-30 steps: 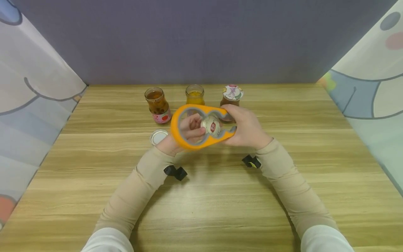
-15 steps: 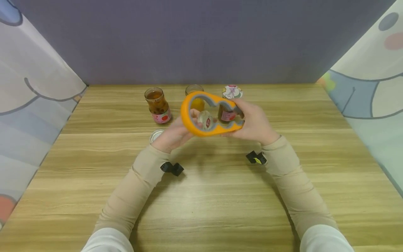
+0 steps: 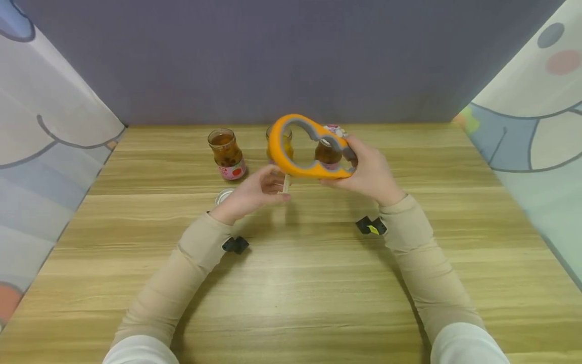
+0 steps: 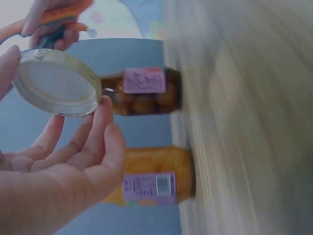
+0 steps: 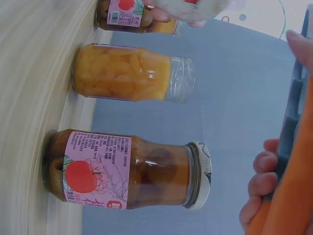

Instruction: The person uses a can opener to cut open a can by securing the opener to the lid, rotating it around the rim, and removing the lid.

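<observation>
My left hand (image 3: 254, 194) pinches a jar lid (image 4: 58, 83) between thumb and fingertips, its pale hollow underside facing the left wrist camera. From the head the lid appears nearly edge-on. My right hand (image 3: 370, 172) grips the narrow end of an orange jar opener (image 3: 313, 172) with grey notched inner edges, held up in front of the jars. Through its loop show an uncovered glass jar of yellow fruit (image 5: 122, 73) and a lidded jar of brown fruit (image 5: 161, 171). Left of them stands another uncovered jar of brown fruit (image 3: 229, 156), with a pink label.
A second lid (image 3: 224, 196) lies on the wooden table (image 3: 291, 288) behind my left wrist, partly covered by it. A grey panel (image 3: 291, 60) rises behind the row of jars, and printed panels (image 3: 523, 136) flank the table.
The lid, seen inside the opener's loop before, is now below and left of it in my left hand, which has drawn left. My right hand has moved the opener up and rightward.
</observation>
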A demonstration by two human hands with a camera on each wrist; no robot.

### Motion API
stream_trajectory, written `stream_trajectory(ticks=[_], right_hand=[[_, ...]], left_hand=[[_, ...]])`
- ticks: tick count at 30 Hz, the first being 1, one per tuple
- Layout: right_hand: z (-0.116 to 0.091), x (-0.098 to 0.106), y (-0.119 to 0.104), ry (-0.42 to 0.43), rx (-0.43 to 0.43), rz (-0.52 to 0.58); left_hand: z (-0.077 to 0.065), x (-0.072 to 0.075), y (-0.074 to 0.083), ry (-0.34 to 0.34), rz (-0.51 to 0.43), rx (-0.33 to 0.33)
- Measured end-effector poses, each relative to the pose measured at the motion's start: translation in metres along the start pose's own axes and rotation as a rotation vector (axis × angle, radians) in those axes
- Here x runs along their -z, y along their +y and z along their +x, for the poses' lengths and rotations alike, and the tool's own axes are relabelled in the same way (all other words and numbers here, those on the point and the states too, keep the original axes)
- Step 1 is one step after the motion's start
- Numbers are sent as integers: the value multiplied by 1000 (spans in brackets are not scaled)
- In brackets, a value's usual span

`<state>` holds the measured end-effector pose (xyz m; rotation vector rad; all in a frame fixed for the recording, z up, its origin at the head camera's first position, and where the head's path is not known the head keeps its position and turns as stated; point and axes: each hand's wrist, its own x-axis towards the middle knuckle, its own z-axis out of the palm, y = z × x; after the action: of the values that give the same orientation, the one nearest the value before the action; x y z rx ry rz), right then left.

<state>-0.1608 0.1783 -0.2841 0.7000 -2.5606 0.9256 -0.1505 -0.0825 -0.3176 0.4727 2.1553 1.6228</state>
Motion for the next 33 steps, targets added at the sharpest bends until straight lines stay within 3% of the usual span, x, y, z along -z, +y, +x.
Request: stream_trajectory(ticks=[5,14,22,26,33], right_hand=[[1,5,3,-47,-76,-33],[1,32,14,-30,-267,-19],[1,43,22,-20,-327,-41],[1,45,23,-36,-349,-55],[0,49,28,-11,-407,-40]], left_hand=[[0,3,-2,16,256,-1],[10,3,-9,5,535,2],[22,2,-18,-7,784,-11],[24,-1,-15,-20,869,-21],[27,-6,-13,-41,957,25]])
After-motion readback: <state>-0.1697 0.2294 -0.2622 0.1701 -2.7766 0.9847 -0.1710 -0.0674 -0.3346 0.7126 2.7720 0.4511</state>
